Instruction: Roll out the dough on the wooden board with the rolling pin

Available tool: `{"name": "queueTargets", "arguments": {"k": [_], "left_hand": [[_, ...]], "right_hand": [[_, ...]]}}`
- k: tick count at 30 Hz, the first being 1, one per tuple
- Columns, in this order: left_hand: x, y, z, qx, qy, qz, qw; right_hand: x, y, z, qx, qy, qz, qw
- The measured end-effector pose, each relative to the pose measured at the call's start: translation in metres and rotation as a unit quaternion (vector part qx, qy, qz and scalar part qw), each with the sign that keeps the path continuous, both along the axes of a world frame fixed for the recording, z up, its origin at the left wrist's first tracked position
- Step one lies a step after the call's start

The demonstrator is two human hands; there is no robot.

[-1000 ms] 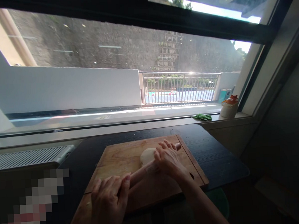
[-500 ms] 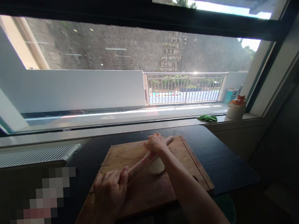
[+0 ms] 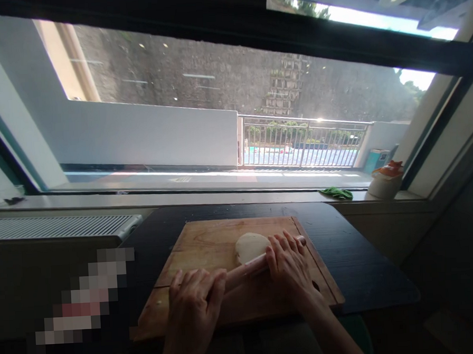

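Note:
A wooden rolling pin lies aslant across the wooden cutting board, its right end farther from me. My left hand is closed over the pin's near left end, which the fingers hide. Over the right part of the pin, my right hand is wrapped, and the pin's tip pokes out beyond it. A flat round of pale dough rests on the board just behind the pin, its near edge meeting or tucked under the pin; which of the two I cannot tell.
The board sits on a dark table below a window. On the sill are a green cloth and a white container with an orange top. A white radiator stands left of the table. A small dough crumb lies on the board.
Both hands have brought the rolling pin back toward me, and my right hand has come down and rightward. More of the dough round now shows behind the pin. The view has tilted slightly.

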State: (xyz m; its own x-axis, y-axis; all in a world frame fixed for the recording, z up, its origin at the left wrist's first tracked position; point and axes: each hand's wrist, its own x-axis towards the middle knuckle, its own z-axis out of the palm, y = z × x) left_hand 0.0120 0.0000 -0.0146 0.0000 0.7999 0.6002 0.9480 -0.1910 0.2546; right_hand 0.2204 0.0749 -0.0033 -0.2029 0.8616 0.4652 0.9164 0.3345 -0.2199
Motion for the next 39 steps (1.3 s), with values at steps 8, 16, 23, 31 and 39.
{"name": "queueTargets", "arguments": {"k": [8, 16, 23, 31, 39], "left_hand": [[-0.011, 0.019, -0.004, 0.025, 0.019, 0.048, 0.998], [-0.028, 0.033, -0.010, 0.043, 0.038, 0.054, 0.997], [-0.017, 0.016, -0.005, 0.031, 0.017, 0.002, 0.999], [-0.021, 0.023, -0.007, 0.024, -0.016, 0.016, 0.999], [-0.032, 0.030, -0.015, 0.043, -0.018, 0.023, 0.999]], "right_hand": [[-0.037, 0.061, 0.027, -0.091, -0.018, 0.045, 0.995], [-0.066, 0.090, 0.038, -0.151, -0.038, 0.026, 0.987], [-0.021, 0.012, 0.015, -0.013, -0.002, 0.001, 1.000], [-0.028, 0.034, 0.020, -0.036, -0.001, 0.028, 0.999], [-0.072, 0.096, 0.040, -0.157, -0.031, 0.031, 0.987]]}}
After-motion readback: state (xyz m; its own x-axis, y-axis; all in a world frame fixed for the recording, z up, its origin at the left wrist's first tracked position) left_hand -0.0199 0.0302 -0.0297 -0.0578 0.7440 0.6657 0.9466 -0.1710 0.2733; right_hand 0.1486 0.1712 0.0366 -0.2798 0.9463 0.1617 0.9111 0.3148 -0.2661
